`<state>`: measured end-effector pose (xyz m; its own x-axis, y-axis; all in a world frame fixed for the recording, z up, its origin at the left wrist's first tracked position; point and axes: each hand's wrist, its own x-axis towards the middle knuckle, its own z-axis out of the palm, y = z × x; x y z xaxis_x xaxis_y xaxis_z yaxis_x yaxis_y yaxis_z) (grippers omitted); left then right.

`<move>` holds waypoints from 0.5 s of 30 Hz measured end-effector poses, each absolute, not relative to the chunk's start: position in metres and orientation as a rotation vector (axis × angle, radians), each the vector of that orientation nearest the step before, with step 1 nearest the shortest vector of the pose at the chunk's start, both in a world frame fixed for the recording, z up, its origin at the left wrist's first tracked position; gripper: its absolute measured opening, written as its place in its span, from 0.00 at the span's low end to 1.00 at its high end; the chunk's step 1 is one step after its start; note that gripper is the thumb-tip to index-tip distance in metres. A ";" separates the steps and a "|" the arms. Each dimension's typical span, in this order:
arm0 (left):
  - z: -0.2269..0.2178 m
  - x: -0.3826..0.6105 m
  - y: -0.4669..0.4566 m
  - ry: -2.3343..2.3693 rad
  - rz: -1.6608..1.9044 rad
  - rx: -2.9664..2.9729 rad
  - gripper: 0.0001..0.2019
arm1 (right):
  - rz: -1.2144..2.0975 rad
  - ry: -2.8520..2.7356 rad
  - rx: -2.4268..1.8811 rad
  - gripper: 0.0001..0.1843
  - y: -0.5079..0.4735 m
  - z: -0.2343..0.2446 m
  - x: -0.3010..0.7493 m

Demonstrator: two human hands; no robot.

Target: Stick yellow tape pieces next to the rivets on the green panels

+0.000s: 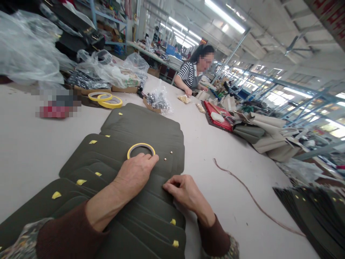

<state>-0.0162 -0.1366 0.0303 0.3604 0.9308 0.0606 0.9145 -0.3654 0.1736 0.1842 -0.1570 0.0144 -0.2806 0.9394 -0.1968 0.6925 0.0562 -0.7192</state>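
My left hand (136, 171) is closed on the near rim of a roll of yellow tape (141, 145), over the dark green panels. These flat panels (145, 124) lie overlapped in layers, with small yellow tape pieces (93, 142) stuck on several of them. Thumb and forefinger of my right hand (185, 190) are pinched together at the right edge of the panels; anything between the tips is too small to make out. Two small shiny metal studs (165, 159) show on a panel just right of the tape roll.
More yellow tape rolls (110, 101) lie beyond the panels, near a box of small metal parts (156, 102) and plastic bags (107, 68). A brown cord (248, 190) crosses the table at right, towards stacked dark panels (304, 212). Across the table a person (192, 72) handles small parts.
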 end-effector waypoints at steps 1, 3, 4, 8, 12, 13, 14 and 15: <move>0.030 -0.017 -0.136 1.686 0.270 2.495 0.11 | 1.139 -2.022 -1.615 0.10 -0.159 0.016 0.187; 0.026 -0.019 -0.136 1.605 0.413 2.484 0.12 | 1.101 -1.952 -1.546 0.10 -0.162 0.018 0.189; 0.024 -0.020 -0.136 1.536 0.495 2.481 0.13 | 1.024 -1.880 -1.502 0.09 -0.162 0.018 0.187; 0.014 -0.024 -0.139 1.256 0.689 2.509 0.18 | 0.766 -1.697 -1.268 0.11 -0.161 0.018 0.175; 0.014 -0.023 -0.145 1.214 0.724 2.521 0.17 | 0.621 -1.871 -1.103 0.10 -0.158 0.021 0.166; 0.015 -0.023 -0.146 1.208 0.723 2.522 0.16 | 0.586 -1.912 -1.083 0.09 -0.158 0.021 0.165; 0.016 -0.022 -0.147 1.198 0.722 2.526 0.14 | 0.550 -1.945 -1.070 0.09 -0.158 0.020 0.164; 0.017 -0.022 -0.147 1.190 0.720 2.531 0.13 | 0.513 -1.969 -1.060 0.09 -0.157 0.020 0.164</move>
<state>-0.0220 -0.1474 0.0168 0.5435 0.7732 0.3268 0.6481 -0.6339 0.4220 0.1641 -0.1572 0.0195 -0.3070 0.8268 0.4714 0.4915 0.5619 -0.6653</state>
